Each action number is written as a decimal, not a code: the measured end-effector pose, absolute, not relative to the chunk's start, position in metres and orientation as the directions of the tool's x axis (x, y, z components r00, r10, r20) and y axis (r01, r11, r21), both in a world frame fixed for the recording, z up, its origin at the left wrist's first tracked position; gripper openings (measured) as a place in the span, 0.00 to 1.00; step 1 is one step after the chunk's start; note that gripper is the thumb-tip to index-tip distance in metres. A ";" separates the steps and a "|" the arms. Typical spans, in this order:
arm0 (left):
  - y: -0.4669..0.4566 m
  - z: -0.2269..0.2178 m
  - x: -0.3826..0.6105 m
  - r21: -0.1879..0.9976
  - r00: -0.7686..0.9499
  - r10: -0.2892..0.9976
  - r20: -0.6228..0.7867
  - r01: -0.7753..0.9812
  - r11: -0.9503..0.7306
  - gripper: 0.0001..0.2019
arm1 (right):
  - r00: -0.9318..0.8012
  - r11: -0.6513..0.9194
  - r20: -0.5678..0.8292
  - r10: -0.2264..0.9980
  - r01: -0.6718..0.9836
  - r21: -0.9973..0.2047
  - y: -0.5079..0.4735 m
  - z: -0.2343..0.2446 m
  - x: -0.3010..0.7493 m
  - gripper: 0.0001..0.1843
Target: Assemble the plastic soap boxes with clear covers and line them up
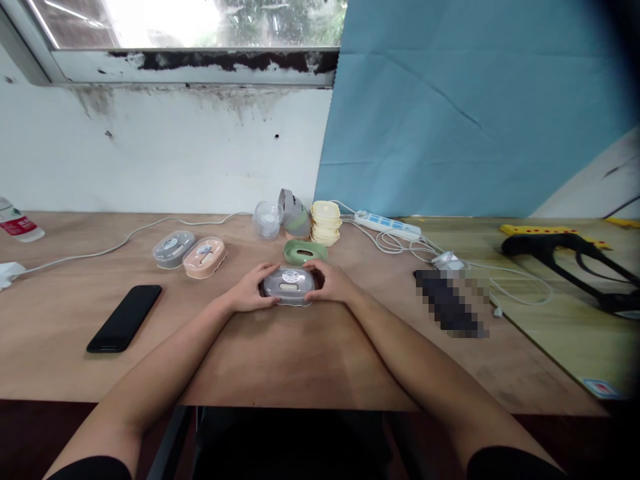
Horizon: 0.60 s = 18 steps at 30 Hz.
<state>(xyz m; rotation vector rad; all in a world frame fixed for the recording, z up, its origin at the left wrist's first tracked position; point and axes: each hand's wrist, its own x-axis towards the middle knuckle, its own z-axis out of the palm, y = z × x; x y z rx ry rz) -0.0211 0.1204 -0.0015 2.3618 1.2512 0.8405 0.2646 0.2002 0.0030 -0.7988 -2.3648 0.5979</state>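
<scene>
A grey oval soap box with a clear lid and a round white label sits on the table in front of me. My left hand grips its left end, thumb in front and fingers behind. At the right end, my right hand holds it the same way. Just behind lies a green oval tray with a slot in its middle. To the left stand two more lidded boxes of this shape, one grey and one pink.
Behind are stacked cream trays, nested grey and green parts and clear lids. A phone lies left; a power strip, cables and a blurred dark object lie right. A bottle is far left.
</scene>
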 end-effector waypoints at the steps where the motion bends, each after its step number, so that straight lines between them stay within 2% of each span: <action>1: 0.120 -0.001 -0.021 0.541 0.440 0.832 0.338 0.633 -0.554 0.44 | -0.666 0.727 0.368 0.649 0.401 -0.558 0.200 0.003 0.265 0.45; 4: 0.119 -0.001 -0.020 0.530 0.456 0.818 0.351 0.624 -0.575 0.44 | -0.677 0.739 0.359 0.642 0.421 -0.527 0.198 0.006 0.265 0.49; 8: 0.118 0.000 -0.019 0.507 0.472 0.797 0.378 0.615 -0.604 0.45 | -0.730 0.769 0.315 0.607 0.440 -0.463 0.198 0.007 0.265 0.60; 14: 0.117 0.003 -0.019 0.502 0.463 0.815 0.348 0.642 -0.579 0.44 | -0.757 0.811 0.341 0.557 0.408 -0.419 0.200 0.004 0.264 0.57; 18: 0.118 0.003 -0.017 0.493 0.455 0.802 0.388 0.633 -0.597 0.44 | -0.747 0.815 0.357 0.561 0.425 -0.393 0.200 0.004 0.265 0.57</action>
